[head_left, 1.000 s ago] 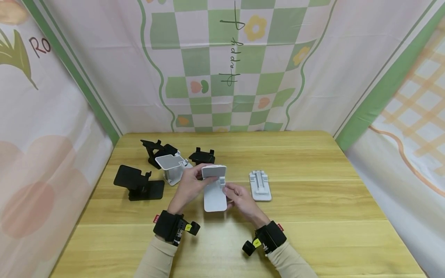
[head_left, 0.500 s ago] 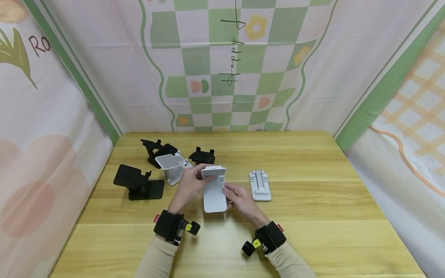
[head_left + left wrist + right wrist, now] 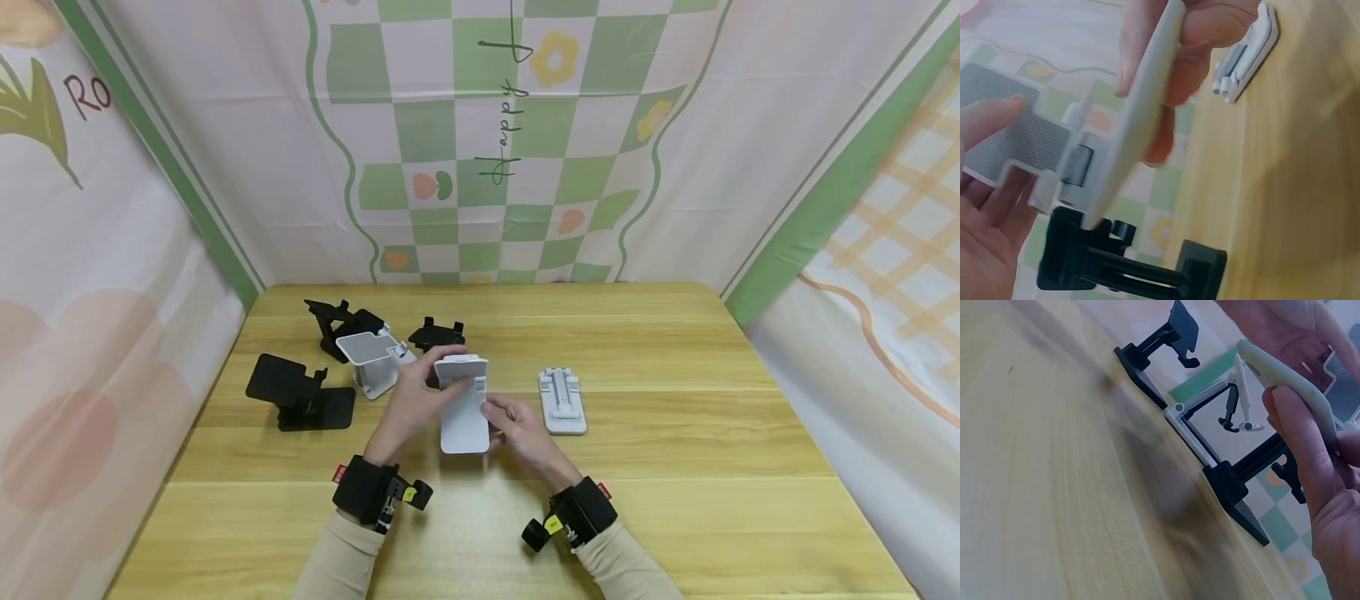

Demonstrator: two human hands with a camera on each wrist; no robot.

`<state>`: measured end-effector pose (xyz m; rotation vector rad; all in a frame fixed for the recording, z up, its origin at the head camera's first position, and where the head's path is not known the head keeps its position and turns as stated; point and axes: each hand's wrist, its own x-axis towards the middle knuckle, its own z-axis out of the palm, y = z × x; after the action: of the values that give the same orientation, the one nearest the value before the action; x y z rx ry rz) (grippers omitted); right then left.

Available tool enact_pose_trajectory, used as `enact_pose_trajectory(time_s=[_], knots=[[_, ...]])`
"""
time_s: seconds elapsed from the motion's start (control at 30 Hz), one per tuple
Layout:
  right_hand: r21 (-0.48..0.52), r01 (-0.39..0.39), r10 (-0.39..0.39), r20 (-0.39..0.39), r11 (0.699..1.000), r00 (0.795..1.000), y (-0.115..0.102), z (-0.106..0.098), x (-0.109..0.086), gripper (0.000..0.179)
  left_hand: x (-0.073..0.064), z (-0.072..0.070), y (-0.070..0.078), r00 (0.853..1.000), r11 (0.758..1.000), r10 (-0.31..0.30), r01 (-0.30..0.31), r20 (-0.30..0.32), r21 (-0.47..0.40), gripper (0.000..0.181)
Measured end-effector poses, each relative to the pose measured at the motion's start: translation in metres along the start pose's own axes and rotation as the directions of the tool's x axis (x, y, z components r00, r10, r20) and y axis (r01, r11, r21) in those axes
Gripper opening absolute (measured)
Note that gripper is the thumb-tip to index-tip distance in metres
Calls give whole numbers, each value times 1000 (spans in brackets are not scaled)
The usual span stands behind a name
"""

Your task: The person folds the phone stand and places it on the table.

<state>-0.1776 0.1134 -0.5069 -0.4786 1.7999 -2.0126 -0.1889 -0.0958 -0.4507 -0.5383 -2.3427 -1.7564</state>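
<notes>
We see two hands busy with one white stand point(image 3: 465, 429), and they hold it in the air over the middle of the wooden table point(image 3: 697, 433). The left hand point(image 3: 412, 407) has hold of the top part, the small plate with a gray pad point(image 3: 1007, 106). Its thumb lies across the pad and its other fingers are bent behind, so we call it a pinch. The right hand point(image 3: 522, 427) is partly closed too, and it pinches the side edge of the long white plate between its thumb and fingers. The stand is bent at its hinge point(image 3: 1079, 164), with the long plate hanging down toward us. To the right of the hands, a folded white stand point(image 3: 562, 404) lies flat on the table, well apart from the others. Over on the left we see a near black stand point(image 3: 330, 410), propped open. Behind it are a pale gray stand point(image 3: 366, 349) and a far black stand point(image 3: 367, 322), close together. A small black stand point(image 3: 437, 335) is just behind the left hand, which hides part of it. We see a black band point(image 3: 362, 487) on the left wrist and a black strap point(image 3: 587, 507) on the right one.
</notes>
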Motion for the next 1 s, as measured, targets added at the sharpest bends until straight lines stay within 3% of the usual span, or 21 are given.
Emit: enact_pose_trajectory(time_s=[0.13, 0.27, 0.33, 0.5, 0.6, 0.77, 0.87, 1.0], knots=[[-16, -10, 10, -18, 1000, 1000, 2, -3, -1, 49, 2, -2, 7, 993, 994, 111, -110, -31, 27, 56], [-36, -31, 29, -57, 999, 998, 3, -6, -1, 48, 4, -4, 20, 964, 955, 261, -249, -56, 164, 47], [-43, -43, 40, -75, 998, 996, 3, -7, -1, 48, 6, -5, 26, 941, 915, 336, -315, -42, 252, 39], [-71, -50, 42, -102, 996, 994, 2, -10, -1, 47, 7, -6, 39, 889, 783, 455, -422, 41, 458, 28], [-95, -41, 31, -104, 995, 994, 2, -10, -1, 47, 7, -6, 43, 873, 716, 480, -448, 88, 536, 23], [-135, -29, 14, -108, 990, 994, 2, -10, -1, 44, 7, -5, 47, 859, 636, 493, -463, 136, 618, 18], [-151, -21, 4, -108, 988, 994, 3, -10, -1, 44, 7, -5, 48, 857, 603, 492, -464, 156, 649, 18], [-147, -19, 2, -109, 989, 994, 4, -9, -1, 44, 6, -4, 47, 861, 581, 479, -458, 173, 673, 18]])
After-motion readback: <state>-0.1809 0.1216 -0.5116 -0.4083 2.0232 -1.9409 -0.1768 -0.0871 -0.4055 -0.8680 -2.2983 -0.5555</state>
